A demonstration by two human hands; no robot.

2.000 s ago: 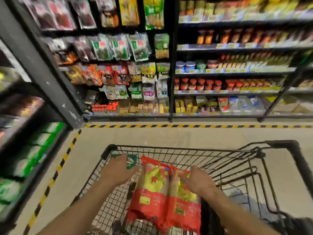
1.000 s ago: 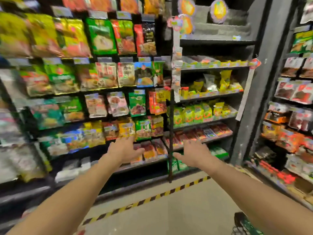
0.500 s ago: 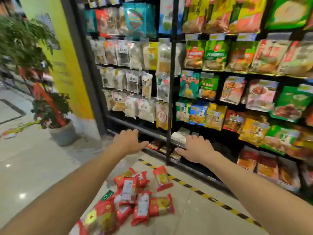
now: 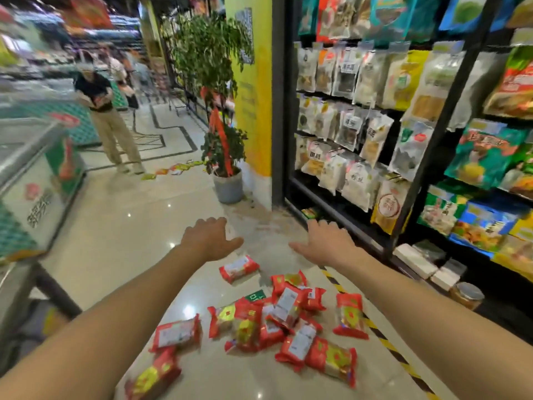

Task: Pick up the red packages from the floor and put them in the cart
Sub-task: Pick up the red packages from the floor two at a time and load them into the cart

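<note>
Several red packages (image 4: 277, 316) lie scattered in a loose pile on the shiny beige floor in front of me. One red package (image 4: 238, 268) lies apart, just under my left hand (image 4: 209, 238). Another (image 4: 349, 316) sits beside the yellow-black floor tape. My left hand hovers above the floor, palm down, fingers apart, holding nothing. My right hand (image 4: 326, 243) is likewise open and empty, stretched out past the pile toward the shelf base. The cart is out of view.
A tall shelf (image 4: 403, 125) of hanging snack bags fills the right side. A potted plant (image 4: 227, 180) stands by a yellow pillar (image 4: 253, 96). A freezer chest (image 4: 37, 180) is at left. A person (image 4: 106, 116) stands farther down the aisle, with packets on the floor nearby.
My view has swung from the cart, past the shelves, to the floor pile. The two packages I held over the cart are gone from my hands; both hands are now empty and extended.
</note>
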